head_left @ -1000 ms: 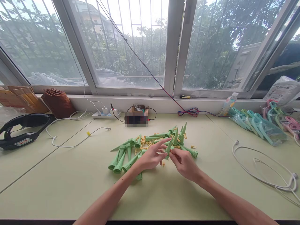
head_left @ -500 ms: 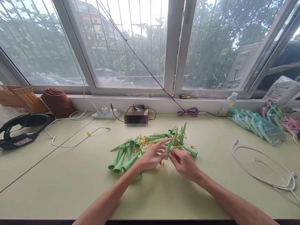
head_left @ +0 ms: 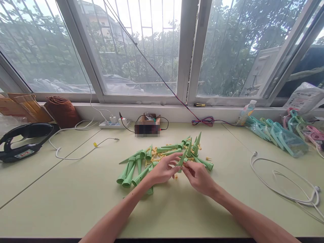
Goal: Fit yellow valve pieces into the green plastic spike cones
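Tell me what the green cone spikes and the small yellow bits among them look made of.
Green cone spikes: likely moulded plastic, matte, uniform colour with crisp collars. Small yellow bits: probably plastic too, though too small to be sure.

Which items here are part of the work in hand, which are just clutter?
In use: green spike held by left hand and right hand; green spike pile; yellow bits.
Lying about: headset, power strip, white cable, bottle, clips.
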`<state>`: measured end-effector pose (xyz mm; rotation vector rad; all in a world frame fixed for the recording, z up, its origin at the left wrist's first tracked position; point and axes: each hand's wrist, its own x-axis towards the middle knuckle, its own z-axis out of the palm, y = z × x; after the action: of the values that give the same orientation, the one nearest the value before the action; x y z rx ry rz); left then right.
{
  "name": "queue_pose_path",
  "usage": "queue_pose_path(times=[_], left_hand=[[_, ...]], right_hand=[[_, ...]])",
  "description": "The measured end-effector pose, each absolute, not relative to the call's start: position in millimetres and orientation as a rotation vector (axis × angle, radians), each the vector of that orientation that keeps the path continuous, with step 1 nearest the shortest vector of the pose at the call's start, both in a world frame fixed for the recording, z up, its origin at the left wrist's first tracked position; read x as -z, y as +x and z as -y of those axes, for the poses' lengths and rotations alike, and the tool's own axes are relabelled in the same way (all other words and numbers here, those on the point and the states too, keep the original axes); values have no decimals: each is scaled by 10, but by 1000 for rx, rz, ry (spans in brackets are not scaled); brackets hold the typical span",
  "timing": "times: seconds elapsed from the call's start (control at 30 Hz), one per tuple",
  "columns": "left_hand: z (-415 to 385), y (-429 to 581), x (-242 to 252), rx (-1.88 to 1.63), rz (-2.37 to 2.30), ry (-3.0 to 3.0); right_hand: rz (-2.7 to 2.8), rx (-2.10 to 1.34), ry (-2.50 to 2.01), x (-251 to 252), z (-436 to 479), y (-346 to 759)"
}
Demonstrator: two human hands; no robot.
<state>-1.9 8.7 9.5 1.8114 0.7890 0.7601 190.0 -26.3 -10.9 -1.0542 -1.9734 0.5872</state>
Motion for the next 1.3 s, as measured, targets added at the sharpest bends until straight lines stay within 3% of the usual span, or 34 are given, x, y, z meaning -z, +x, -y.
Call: queue_pose_path(times=[0.93, 1.3], left_hand=[[-68, -3, -92, -817, -881, 1950], [-62, 8, -37, -930, -884, 2125]], right_hand=[[1911, -618, -1071, 100, 257, 1899], [1490, -1375, -1027, 42, 218, 1898]])
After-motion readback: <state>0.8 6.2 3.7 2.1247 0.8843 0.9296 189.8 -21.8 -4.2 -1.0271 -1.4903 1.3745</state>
